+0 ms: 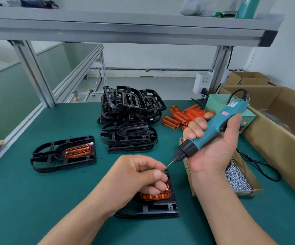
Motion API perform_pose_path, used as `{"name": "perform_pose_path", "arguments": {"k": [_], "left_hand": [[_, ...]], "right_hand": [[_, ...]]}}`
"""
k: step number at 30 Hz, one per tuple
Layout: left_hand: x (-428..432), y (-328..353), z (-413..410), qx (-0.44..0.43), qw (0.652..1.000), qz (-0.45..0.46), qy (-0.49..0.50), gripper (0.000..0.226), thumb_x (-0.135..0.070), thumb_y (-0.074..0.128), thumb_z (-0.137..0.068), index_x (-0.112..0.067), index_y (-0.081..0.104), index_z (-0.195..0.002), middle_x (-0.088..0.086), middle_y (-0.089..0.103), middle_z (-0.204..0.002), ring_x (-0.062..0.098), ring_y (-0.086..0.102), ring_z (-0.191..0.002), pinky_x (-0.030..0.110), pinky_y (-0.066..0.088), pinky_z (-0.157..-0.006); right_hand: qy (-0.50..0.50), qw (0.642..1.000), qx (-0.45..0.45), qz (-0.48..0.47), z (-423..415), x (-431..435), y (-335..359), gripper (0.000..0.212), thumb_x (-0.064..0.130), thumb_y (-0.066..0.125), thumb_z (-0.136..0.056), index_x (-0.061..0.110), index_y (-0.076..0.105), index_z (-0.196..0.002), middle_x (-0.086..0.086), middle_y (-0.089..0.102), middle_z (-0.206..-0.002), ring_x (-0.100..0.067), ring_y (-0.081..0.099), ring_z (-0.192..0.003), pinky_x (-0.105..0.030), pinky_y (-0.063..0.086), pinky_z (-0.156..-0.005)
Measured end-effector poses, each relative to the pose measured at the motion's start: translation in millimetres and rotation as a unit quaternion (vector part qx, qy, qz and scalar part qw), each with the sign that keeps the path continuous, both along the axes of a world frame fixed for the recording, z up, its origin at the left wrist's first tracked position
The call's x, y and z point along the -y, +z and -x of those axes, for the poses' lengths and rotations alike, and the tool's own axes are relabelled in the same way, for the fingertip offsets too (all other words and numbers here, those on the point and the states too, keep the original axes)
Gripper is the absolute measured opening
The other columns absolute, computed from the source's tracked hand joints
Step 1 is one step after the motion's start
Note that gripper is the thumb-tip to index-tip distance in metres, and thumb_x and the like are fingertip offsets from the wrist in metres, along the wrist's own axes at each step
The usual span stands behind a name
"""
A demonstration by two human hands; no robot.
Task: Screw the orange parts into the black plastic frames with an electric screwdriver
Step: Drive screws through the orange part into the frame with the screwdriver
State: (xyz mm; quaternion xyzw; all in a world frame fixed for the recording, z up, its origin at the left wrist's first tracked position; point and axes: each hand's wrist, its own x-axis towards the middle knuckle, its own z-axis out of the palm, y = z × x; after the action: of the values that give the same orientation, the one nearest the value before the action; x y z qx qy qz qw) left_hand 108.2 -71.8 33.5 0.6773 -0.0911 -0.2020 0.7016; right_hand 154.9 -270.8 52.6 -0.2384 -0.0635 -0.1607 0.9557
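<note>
Nearest, low in the middle of the frame, the left hand (139, 174) hovers curled over a black frame (153, 209) that lies flat on the green desk (37, 200) with an orange part (156, 196) seated in it. Its thumb and forefinger pinch together at the tip of the bit, and a silver screw (166, 188) glints among the lower curled fingers. The right hand (212, 144), centre right, is wrapped round the electric screwdriver (219, 124), which tilts down to the left with its bit clear above the frame.

I'd judge this to be the loading step, with a screw being set on the bit. The next move calls for swinging the tool upright over a hole beside the orange part and pressing straight down while the left hand steadies the frame.

Room is tight to the right. The open box of screws (238, 177) sits just beside the frame, the tool's cord (263, 167) trails past it, and a cardboard carton (276, 138) walls off that edge. Leftward the desk offers space up to another frame (63, 154) already carrying its orange part. The pile of black frames (130, 117) and the loose orange parts (182, 115) stand well back.
</note>
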Motion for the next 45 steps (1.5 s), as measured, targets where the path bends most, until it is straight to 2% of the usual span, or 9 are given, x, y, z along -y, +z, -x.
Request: {"name": "perform_pose_path", "arguments": {"k": [4, 10, 21, 26, 32, 37, 42, 45], "left_hand": [[0.4, -2.2, 0.0, -0.02, 1.0, 0.009, -0.016, 0.017, -0.002, 0.067, -0.1, -0.014, 0.079, -0.1, 0.016, 0.08, -0.101, 0.03, 0.079, -0.094, 0.029, 0.063, -0.074], [1.6, -4.9, -0.9, -0.015, 1.0, 0.013, -0.017, 0.012, -0.002, 0.065, -0.101, -0.008, 0.072, -0.11, 0.016, 0.079, -0.102, 0.029, 0.079, -0.093, 0.029, 0.063, -0.075], [1.8, -9.0, -2.6, 0.009, 1.0, -0.006, -0.003, 0.014, 0.0, 0.065, -0.1, -0.008, 0.071, -0.11, 0.014, 0.08, -0.099, 0.029, 0.079, -0.091, 0.027, 0.062, -0.073], [1.8, -12.1, -3.6, 0.05, 0.998, -0.032, 0.008, 0.021, -0.01, 0.07, -0.091, -0.016, 0.068, -0.111, 0.011, 0.08, -0.097, 0.028, 0.08, -0.09, 0.028, 0.062, -0.074], [1.9, -14.8, -4.3, 0.099, 0.992, -0.075, 0.019, 0.024, -0.018, 0.072, -0.088, -0.04, 0.071, -0.096, 0.006, 0.081, -0.093, 0.022, 0.08, -0.089, 0.03, 0.064, -0.076], [-1.0, -14.1, -2.9, 0.165, 0.973, -0.157, 0.019, 0.028, -0.036, 0.068, -0.088, -0.053, 0.064, -0.109, -0.01, 0.08, -0.091, 0.007, 0.076, -0.098, 0.033, 0.061, -0.079], [-5.2, -6.0, -2.6, 0.207, 0.959, -0.192, 0.023, 0.035, -0.041, 0.071, -0.09, -0.056, 0.062, -0.12, -0.025, 0.077, -0.104, -0.002, 0.072, -0.103, 0.038, 0.054, -0.097], [-15.6, -2.0, -7.6, 0.221, 0.953, -0.201, 0.05, 0.028, -0.042, 0.066, -0.097, -0.055, 0.062, -0.122, -0.027, 0.076, -0.108, -0.005, 0.071, -0.103, 0.034, 0.056, -0.091]], "right_hand": [[-0.001, 1.0, 0.004, 0.004, 0.9, -0.3, 0.9, 0.055, 0.069, 0.041, -0.105, 0.016, 0.053, -0.094, 0.0, 0.043, -0.075, -0.012, 0.04, -0.057, -0.026, 0.039, -0.055], [0.007, 1.0, 0.008, 0.029, 2.3, -5.4, -0.2, 0.056, 0.068, 0.04, -0.106, 0.016, 0.056, -0.093, -0.001, 0.044, -0.072, -0.014, 0.041, -0.055, -0.027, 0.039, -0.053], [0.008, 0.997, 0.029, 0.075, 5.2, -9.2, -0.6, 0.057, 0.067, 0.038, -0.107, 0.015, 0.055, -0.094, -0.002, 0.046, -0.072, -0.015, 0.043, -0.055, -0.029, 0.039, -0.054], [-0.002, 0.994, 0.039, 0.098, 8.0, -13.5, -0.5, 0.054, 0.066, 0.039, -0.107, 0.015, 0.055, -0.096, -0.003, 0.048, -0.071, -0.016, 0.043, -0.055, -0.03, 0.04, -0.055], [-0.003, 0.993, 0.039, 0.113, 8.9, -16.8, -1.6, 0.052, 0.068, 0.051, -0.098, 0.016, 0.055, -0.096, -0.003, 0.047, -0.071, -0.016, 0.043, -0.055, -0.03, 0.04, -0.055], [-0.008, 0.994, 0.022, 0.104, 8.1, -19.2, -6.2, 0.051, 0.067, 0.049, -0.101, 0.017, 0.056, -0.095, -0.003, 0.047, -0.072, -0.016, 0.044, -0.056, -0.03, 0.04, -0.056], [-0.001, 0.996, 0.011, 0.092, 8.0, -21.4, -8.9, 0.052, 0.066, 0.046, -0.104, 0.016, 0.057, -0.093, -0.005, 0.046, -0.072, -0.017, 0.044, -0.056, -0.031, 0.04, -0.055], [0.007, 0.995, 0.008, 0.096, 8.5, -23.8, -10.1, 0.053, 0.066, 0.046, -0.104, 0.016, 0.058, -0.093, -0.005, 0.046, -0.072, -0.017, 0.044, -0.055, -0.031, 0.04, -0.055]]}}
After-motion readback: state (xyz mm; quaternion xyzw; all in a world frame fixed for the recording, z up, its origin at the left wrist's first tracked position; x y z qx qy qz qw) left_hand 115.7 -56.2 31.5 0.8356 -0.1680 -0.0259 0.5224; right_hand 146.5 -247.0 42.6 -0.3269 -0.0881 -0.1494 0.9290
